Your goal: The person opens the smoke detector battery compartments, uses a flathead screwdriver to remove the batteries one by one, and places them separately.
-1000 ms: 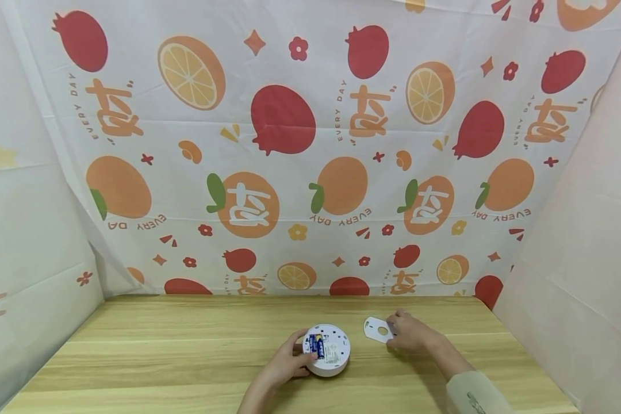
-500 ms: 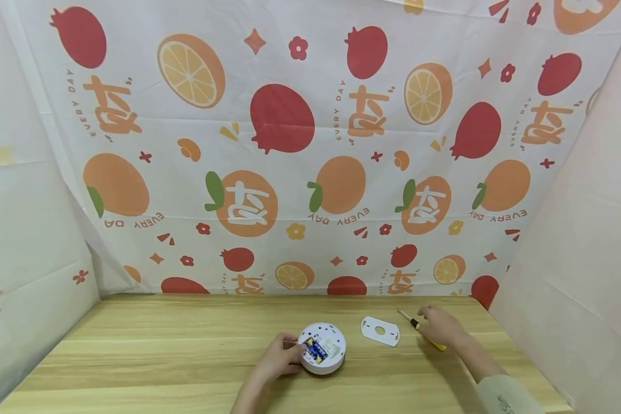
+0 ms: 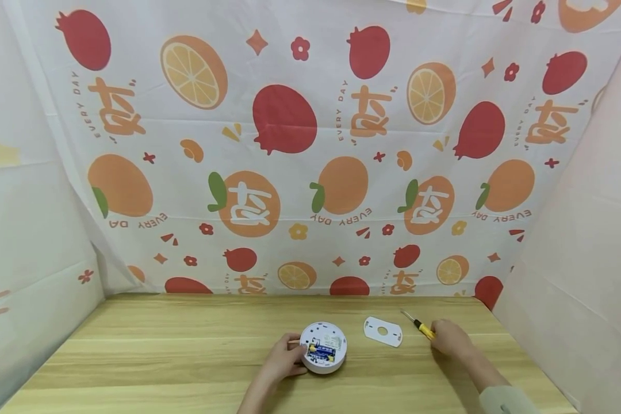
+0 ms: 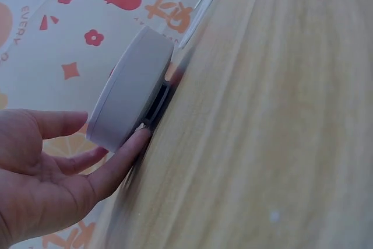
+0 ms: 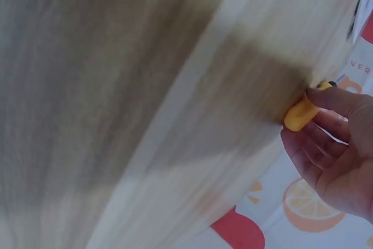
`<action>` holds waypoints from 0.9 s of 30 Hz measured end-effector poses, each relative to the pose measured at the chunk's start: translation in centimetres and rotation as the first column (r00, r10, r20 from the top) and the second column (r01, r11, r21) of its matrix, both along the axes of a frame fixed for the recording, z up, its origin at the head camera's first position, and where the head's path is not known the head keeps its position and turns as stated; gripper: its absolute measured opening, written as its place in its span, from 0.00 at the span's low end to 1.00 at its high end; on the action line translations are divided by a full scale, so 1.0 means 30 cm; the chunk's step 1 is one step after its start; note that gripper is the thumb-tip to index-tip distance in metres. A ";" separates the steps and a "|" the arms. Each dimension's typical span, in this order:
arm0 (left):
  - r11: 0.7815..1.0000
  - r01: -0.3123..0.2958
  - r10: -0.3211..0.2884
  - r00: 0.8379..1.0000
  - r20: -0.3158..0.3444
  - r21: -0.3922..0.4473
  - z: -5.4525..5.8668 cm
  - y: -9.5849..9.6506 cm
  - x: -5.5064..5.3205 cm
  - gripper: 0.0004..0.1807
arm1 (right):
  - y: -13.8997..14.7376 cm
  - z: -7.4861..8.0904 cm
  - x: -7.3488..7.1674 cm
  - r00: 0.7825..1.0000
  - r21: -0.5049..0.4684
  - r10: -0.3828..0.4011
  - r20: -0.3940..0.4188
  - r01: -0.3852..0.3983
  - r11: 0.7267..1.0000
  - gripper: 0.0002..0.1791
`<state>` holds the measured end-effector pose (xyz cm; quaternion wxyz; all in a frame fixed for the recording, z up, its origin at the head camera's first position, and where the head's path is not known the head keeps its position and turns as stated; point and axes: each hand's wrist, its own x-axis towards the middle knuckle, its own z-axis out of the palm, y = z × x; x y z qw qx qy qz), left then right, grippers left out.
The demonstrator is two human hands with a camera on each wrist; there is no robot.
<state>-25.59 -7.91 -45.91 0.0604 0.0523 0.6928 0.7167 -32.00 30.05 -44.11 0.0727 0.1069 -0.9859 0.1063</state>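
Observation:
A round white smoke detector (image 3: 328, 333) lies with its back up, blue batteries (image 3: 322, 352) showing in its bay. My left hand (image 3: 282, 359) pinches its left edge; in the left wrist view the thumb is at the upper rim and a finger reaches the underside, close to the tabletop. To the right, my right hand (image 3: 451, 339) holds the yellow handle of a screwdriver (image 3: 421, 328), its shaft pointing back and left. The right wrist view shows thumb and fingers on the handle end (image 5: 300, 114). Between the hands lies a white mounting plate (image 3: 390, 334) with a round hole.
Both hands work over a light wooden table (image 3: 186, 345). A fruit-printed cloth (image 3: 300, 241) hangs along its back edge, and pale cloth walls (image 3: 574, 276) stand at both sides.
My right hand has let go of the mounting plate, moved right and taken the screwdriver's handle. The smoke detector has turned counterclockwise in my left hand, bringing its batteries to the near side.

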 end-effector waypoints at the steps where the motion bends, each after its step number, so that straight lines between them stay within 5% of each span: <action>1: 1.000 -0.001 0.001 1.000 0.002 0.003 0.000 0.001 0.001 0.22 | 0.001 -0.004 0.001 1.000 0.004 -0.005 -0.008 0.005 1.000 0.07; 27: 0.999 -0.025 0.023 0.999 0.042 0.036 0.008 0.015 0.011 0.25 | -0.004 -0.019 0.024 0.995 0.010 -0.023 -0.100 0.024 1.000 0.04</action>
